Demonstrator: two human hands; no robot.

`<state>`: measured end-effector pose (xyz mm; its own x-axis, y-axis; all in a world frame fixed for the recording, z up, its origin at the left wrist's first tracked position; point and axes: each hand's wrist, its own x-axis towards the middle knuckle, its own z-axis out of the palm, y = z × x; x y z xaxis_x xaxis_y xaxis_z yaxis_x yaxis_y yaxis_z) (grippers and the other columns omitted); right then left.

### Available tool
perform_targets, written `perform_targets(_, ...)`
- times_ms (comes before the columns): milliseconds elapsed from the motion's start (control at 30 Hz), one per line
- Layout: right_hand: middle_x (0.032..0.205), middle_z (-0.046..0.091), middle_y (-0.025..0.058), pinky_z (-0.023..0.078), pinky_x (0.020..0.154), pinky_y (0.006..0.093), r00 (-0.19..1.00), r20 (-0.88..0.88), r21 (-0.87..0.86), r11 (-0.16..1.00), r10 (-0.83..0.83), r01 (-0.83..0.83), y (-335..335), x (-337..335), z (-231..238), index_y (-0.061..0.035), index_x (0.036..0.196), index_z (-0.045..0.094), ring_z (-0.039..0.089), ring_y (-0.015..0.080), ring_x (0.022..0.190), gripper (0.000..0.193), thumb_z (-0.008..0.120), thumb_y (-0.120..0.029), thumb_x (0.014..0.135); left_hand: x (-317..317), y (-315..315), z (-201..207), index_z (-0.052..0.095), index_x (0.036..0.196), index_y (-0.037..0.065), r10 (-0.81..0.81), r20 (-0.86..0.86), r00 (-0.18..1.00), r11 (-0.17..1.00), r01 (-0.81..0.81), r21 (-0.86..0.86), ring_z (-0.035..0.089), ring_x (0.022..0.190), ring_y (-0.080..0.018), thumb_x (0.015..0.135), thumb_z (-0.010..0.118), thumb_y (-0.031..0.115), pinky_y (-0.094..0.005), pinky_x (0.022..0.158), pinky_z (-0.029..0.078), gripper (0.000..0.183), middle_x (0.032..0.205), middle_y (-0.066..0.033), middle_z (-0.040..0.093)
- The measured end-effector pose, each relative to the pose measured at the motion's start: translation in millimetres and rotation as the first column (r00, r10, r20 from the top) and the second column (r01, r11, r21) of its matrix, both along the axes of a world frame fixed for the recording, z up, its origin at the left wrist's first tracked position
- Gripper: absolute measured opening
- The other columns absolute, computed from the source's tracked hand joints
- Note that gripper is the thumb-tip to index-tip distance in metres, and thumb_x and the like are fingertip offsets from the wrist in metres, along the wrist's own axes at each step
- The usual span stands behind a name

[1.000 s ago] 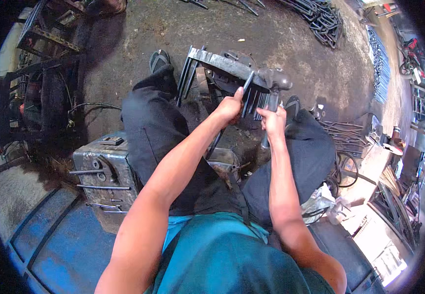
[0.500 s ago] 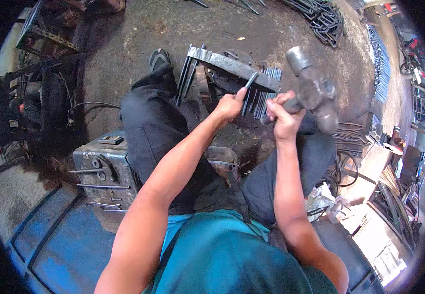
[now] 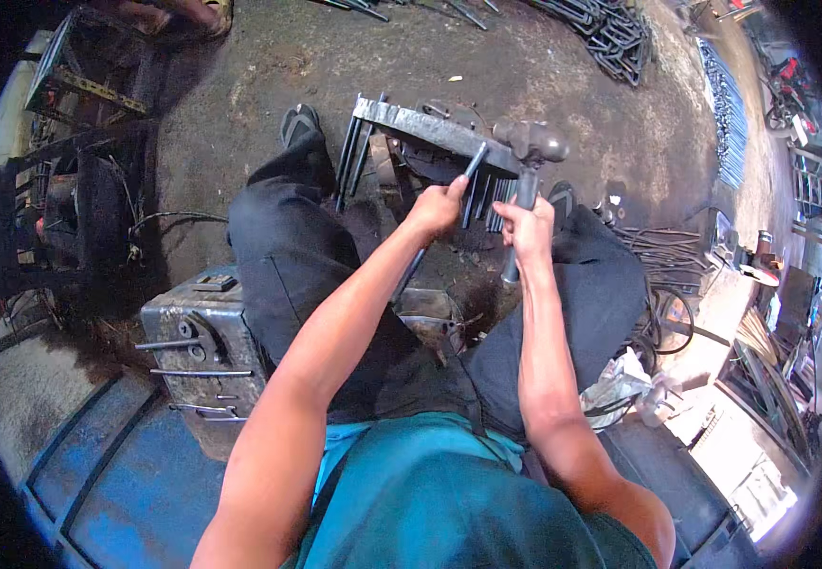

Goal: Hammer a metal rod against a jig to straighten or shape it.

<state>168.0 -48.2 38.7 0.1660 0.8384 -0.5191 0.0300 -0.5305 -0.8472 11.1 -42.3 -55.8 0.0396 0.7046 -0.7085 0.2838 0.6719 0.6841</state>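
Observation:
My left hand (image 3: pixel 438 210) is closed around a thin metal rod (image 3: pixel 409 274), whose upper end lies against the front edge of a thick, worn metal bar (image 3: pixel 420 125). Held in my right hand (image 3: pixel 529 229) is a hammer (image 3: pixel 528 186), its handle nearly upright and its head over the bar's right end. Whether the head touches the bar or the rod, I cannot tell. Several short metal rods (image 3: pixel 479 203) stand in a row below the right end of the bar, partly hidden by my hands. At its left end, longer dark rods (image 3: pixel 348 161) lean against it.
A battered metal box (image 3: pixel 204 327) with rods on its side stands by my left leg. Bent dark rods (image 3: pixel 610 43) are heaped at the back right, and more (image 3: pixel 662 258) lie beside my right knee. Dark machinery (image 3: pixel 70 213) occupies the far left.
The hammer has swung down and left, from a raised, tilted position to over the bar's right end. My left hand keeps hold of the rod, nearly in place. The view has shifted slightly.

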Motion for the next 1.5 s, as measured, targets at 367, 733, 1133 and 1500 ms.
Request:
perform_targets(367, 0.054, 0.048, 0.0002, 0.033, 0.04, 0.026, 0.986, -0.075, 0.315, 0.942, 0.151, -0.12, 1, 1, 15, -0.0078, 0.066, 0.048, 0.044, 0.0105, 0.041, 0.025, 0.069, 0.004, 0.074, -3, -2, 32, 0.07, 0.082, -0.001, -0.003, -0.105, 0.994, 0.995, 0.013, 0.097, 0.067, 0.089, -0.0402, 0.095, 0.048, 0.052, -0.0463, 0.083, 0.049, 0.059, 0.084, -0.0255, 0.068)
perform_targets(733, 0.055, 0.049, 0.0003, 0.031, 0.037, 0.0274, 0.998, -0.049, -0.034, 0.998, -0.049, 0.047, -8, 5, 10, -0.007, 0.068, 0.051, 0.042, 0.0094, 0.039, 0.023, 0.073, -0.001, 0.074, 5, 3, 19, 0.07, 0.087, -0.004, -0.021, -0.036, 0.999, 0.999, 0.022, 0.034, 0.065, 0.098, -0.0433, 0.097, 0.04, 0.056, -0.047, 0.088, 0.048, 0.067, 0.089, -0.0299, 0.067)
perform_targets(1133, 0.062, 0.056, 0.001, 0.039, 0.05, 0.0278, 0.982, -0.16, 0.35, 0.936, 0.098, -0.037, 3, 4, 35, -0.003, 0.069, 0.057, 0.052, 0.0108, 0.052, 0.016, 0.072, 0.002, 0.073, 8, -1, 17, 0.066, 0.086, -0.009, -0.014, -0.223, 0.975, 0.989, 0.047, 0.143, 0.064, 0.096, -0.0449, 0.098, 0.035, 0.058, -0.0496, 0.085, 0.045, 0.074, 0.09, -0.0323, 0.065)
perform_targets(1500, 0.058, 0.055, 0.0022, 0.038, 0.048, 0.0306, 0.961, 0.254, -0.04, 0.994, 0.11, -0.103, -4, 11, 9, -0.0009, 0.068, 0.056, 0.05, 0.0118, 0.049, 0.019, 0.074, -0.005, 0.072, 3, 1, 41, 0.068, 0.096, -0.003, 0.007, -0.291, 0.957, 0.962, 0.073, 0.264, 0.058, 0.103, -0.0497, 0.099, 0.038, 0.048, -0.054, 0.09, 0.044, 0.059, 0.098, -0.0332, 0.063)
